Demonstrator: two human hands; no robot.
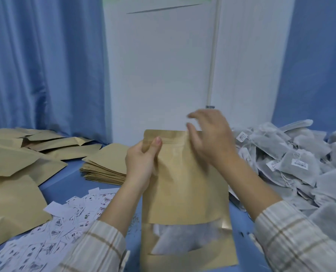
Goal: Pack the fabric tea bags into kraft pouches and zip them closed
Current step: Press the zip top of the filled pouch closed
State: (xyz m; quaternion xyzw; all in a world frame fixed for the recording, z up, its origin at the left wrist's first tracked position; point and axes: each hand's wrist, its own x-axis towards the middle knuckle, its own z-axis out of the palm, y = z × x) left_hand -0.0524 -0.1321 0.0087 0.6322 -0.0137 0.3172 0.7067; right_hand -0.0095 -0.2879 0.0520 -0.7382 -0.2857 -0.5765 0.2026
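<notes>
On blue table (69, 173): left hand (141, 163) grips kraft pouch (184, 185); right hand (208, 138) spread; blue curtains (35, 65) behind.

Left hand (141, 160) grips upright kraft pouch (184, 185); right hand (210, 138) above.

Before you lies a blue table surface (71, 173), with a scatter of small white printed paper labels (65, 222) spread over its near left part, overlapping one another; their print is too blurred for you to read. Behind the table you see pale blue pleated curtains (41, 65) hanging at left and right, and between them a white panelled wall (159, 75). A thin white vertical pipe (212, 55) runs down that wall to a dark band near its lower end.
</notes>
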